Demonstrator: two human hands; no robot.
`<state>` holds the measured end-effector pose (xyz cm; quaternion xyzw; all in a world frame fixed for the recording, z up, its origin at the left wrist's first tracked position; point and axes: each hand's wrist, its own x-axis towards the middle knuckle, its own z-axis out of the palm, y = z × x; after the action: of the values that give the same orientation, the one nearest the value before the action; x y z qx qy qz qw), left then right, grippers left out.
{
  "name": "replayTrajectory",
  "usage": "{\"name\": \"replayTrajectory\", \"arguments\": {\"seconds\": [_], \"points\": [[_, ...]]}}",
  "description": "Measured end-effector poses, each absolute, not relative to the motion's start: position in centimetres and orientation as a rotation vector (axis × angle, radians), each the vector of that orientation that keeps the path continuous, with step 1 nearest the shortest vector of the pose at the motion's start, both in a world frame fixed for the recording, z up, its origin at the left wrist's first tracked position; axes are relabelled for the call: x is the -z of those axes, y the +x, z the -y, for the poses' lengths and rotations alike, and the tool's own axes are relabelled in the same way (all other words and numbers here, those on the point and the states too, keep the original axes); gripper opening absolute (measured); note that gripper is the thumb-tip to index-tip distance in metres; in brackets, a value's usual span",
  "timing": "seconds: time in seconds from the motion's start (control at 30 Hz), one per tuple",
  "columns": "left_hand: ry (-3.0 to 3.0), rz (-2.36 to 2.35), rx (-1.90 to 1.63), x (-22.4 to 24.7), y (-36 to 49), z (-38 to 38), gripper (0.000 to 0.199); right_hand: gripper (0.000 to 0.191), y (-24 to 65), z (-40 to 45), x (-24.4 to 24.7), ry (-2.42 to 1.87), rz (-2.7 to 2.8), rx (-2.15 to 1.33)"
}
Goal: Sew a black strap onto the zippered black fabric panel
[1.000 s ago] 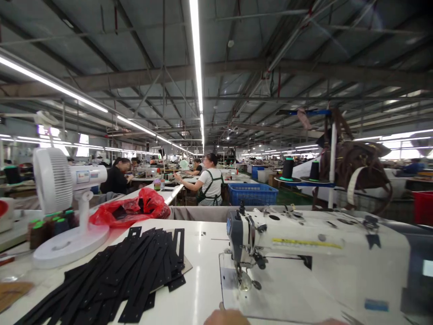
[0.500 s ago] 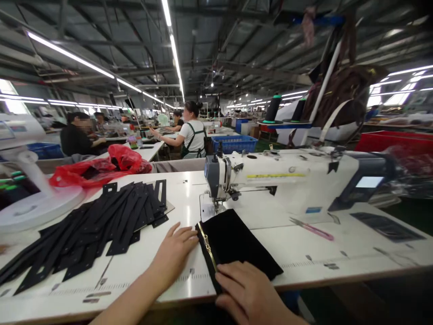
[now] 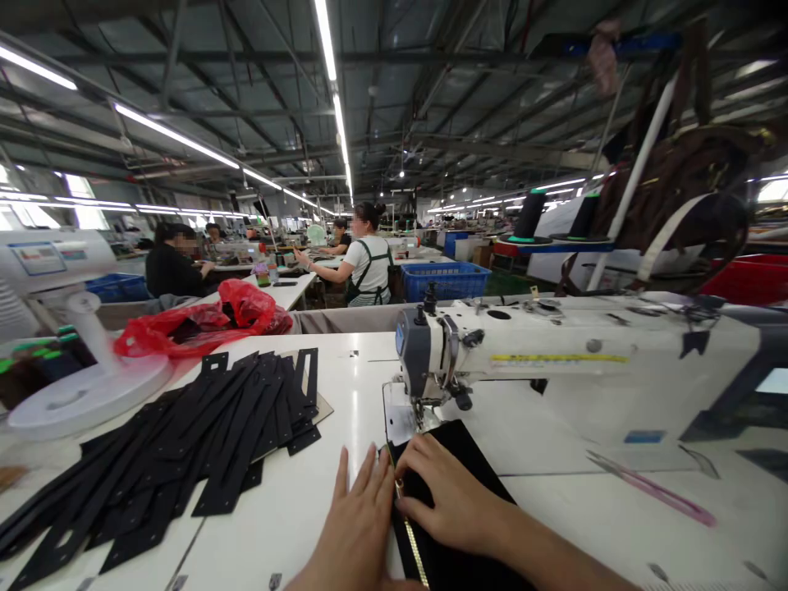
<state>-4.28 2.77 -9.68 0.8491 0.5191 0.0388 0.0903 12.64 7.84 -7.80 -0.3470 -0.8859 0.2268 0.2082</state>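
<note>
Right hand (image 3: pixel 459 501) now nearer sewing machine (image 3: pixel 572 345), fingers (image 3: pixel 411 461) half-open on black cloth (image 3: pixel 469 453)

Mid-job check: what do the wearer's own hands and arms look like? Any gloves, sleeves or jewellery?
The left hand and right hand are both bare, with no gloves and no rings that I can make out. The right forearm shows no sleeve, watch or bracelet. The left forearm is cut off below, so its sleeve cannot be judged.
</note>
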Motion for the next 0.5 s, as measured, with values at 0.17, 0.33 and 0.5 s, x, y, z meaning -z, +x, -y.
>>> {"name": "replayTrajectory", "arguments": {"seconds": [0.17,0.33,0.5], "points": [[2.510,-1.523,-0.207,9.6,-4.4,-2.8,0.107,0.024,12.6,-8.2,7.4,-0.980,2.382,-0.773],[2.419,-1.546,-0.090,7.0,-3.9,-2.1,0.114,0.012,13.3,-5.4,8.1,-0.754,2.423,-0.609],[2.468,-1.437,-0.131,8.4,-3.9,-3.6,0.092,0.018,15.1,-5.4,8.5,-0.608,2.412,-0.159]]}}
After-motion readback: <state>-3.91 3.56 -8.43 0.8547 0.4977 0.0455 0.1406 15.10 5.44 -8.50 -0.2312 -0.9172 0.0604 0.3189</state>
